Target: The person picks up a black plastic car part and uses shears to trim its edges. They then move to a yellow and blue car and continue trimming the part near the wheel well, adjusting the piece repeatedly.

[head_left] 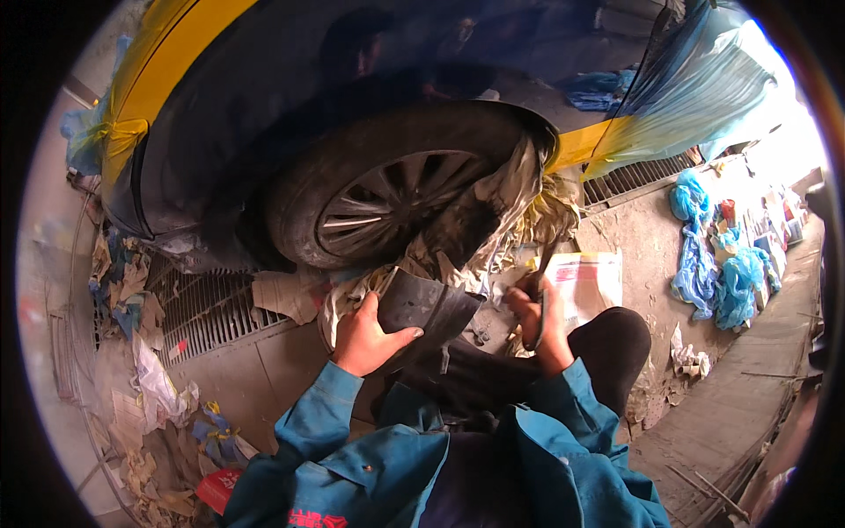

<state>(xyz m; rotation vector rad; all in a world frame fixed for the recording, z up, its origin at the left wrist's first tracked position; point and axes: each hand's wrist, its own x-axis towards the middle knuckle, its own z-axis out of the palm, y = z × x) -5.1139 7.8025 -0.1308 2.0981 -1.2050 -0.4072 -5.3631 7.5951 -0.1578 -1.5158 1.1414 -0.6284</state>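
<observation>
My left hand grips the left side of a dark, curved piece of sheet, its thumb lying across the face. Whether the piece is rubber or plastic I cannot tell. To its right, my right hand is closed around dark scissors, with a handle loop at the palm and the blades pointing up and away. The scissors are apart from the sheet. Just beyond both hands is a car wheel with a spoked rim. Crumpled, dirty masking paper hangs over the wheel's lower right.
A dark blue car body with yellow masking rises ahead. Floor grating runs beneath it. A white printed bag lies beside my right knee. Crumpled blue plastic film is at right, and paper scraps litter the left.
</observation>
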